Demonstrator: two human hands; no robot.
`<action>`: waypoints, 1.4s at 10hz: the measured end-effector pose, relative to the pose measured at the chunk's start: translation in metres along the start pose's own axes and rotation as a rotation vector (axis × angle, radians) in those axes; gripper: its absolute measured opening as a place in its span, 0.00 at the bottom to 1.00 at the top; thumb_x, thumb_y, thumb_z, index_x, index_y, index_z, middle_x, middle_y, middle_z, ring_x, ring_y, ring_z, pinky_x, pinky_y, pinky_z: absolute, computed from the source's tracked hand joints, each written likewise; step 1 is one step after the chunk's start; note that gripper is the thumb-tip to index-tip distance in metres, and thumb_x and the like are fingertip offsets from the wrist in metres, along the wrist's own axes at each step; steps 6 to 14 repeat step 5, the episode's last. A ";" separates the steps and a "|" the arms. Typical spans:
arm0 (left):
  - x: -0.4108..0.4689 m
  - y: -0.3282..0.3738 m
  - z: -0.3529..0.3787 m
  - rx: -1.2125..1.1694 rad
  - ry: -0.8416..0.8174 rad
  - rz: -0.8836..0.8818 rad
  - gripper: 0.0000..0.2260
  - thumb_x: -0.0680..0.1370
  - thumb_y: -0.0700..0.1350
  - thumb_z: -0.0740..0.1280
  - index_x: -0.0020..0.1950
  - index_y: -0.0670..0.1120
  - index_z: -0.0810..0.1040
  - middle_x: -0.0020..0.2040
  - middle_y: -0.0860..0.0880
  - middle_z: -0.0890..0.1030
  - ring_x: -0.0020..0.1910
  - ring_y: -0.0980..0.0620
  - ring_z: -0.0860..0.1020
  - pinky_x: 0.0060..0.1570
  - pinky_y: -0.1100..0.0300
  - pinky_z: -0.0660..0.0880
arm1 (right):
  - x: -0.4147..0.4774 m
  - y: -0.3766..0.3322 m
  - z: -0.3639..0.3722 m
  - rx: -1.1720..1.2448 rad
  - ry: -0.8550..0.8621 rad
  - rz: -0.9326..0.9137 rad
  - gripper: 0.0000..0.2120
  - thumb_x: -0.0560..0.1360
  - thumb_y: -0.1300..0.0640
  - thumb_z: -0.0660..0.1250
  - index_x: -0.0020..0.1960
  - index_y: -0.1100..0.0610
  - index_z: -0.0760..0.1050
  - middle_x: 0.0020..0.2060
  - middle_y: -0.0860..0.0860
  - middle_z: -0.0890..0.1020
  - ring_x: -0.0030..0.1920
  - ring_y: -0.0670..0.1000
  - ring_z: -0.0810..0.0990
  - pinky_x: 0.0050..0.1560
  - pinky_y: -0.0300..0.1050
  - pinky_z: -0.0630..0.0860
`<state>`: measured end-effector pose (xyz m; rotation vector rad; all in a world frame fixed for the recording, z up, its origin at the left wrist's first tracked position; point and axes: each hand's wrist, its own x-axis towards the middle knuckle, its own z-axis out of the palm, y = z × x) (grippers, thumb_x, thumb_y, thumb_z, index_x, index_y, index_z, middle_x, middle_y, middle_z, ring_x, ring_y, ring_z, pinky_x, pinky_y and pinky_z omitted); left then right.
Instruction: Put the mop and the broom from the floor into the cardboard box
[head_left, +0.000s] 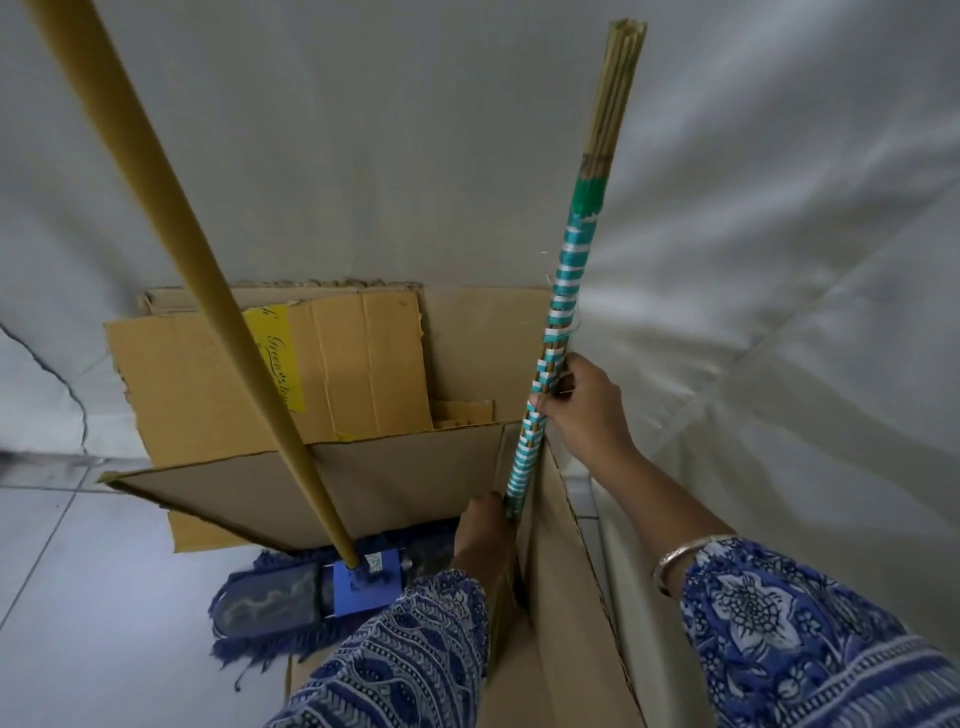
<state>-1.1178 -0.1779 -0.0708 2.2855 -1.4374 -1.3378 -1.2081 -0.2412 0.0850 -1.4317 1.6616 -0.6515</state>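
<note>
The broom (569, 283) stands almost upright, its stick handle wrapped in teal and white bands; its lower end is hidden behind my left arm inside the cardboard box (561, 561). My right hand (579, 402) grips the wrapped handle at mid-height. My left hand (485, 530) holds the same handle lower down, at the box's right wall. The mop (291, 597) has a blue fringed head lying flat at the bottom of the box, and its long yellow handle (182, 249) leans up toward the upper left, free of both hands.
Open brown flaps (332, 483) stick out on the box's left and far sides. White cloth (779, 260) hangs behind and to the right of the box. Pale floor tiles (78, 571) lie to the left.
</note>
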 end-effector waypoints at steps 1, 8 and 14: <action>-0.018 0.005 -0.018 0.002 -0.014 -0.007 0.14 0.76 0.44 0.63 0.58 0.39 0.72 0.58 0.38 0.78 0.56 0.39 0.77 0.54 0.47 0.77 | -0.008 -0.010 -0.002 0.021 0.028 0.027 0.19 0.72 0.62 0.68 0.62 0.62 0.69 0.60 0.57 0.79 0.56 0.51 0.77 0.45 0.35 0.69; -0.151 0.017 -0.183 0.094 0.083 0.248 0.22 0.79 0.48 0.57 0.72 0.46 0.60 0.72 0.47 0.64 0.66 0.46 0.70 0.62 0.53 0.71 | -0.090 -0.155 -0.037 0.090 0.500 -0.024 0.34 0.74 0.58 0.67 0.73 0.66 0.55 0.71 0.64 0.63 0.72 0.62 0.62 0.67 0.50 0.63; -0.151 0.017 -0.183 0.094 0.083 0.248 0.22 0.79 0.48 0.57 0.72 0.46 0.60 0.72 0.47 0.64 0.66 0.46 0.70 0.62 0.53 0.71 | -0.090 -0.155 -0.037 0.090 0.500 -0.024 0.34 0.74 0.58 0.67 0.73 0.66 0.55 0.71 0.64 0.63 0.72 0.62 0.62 0.67 0.50 0.63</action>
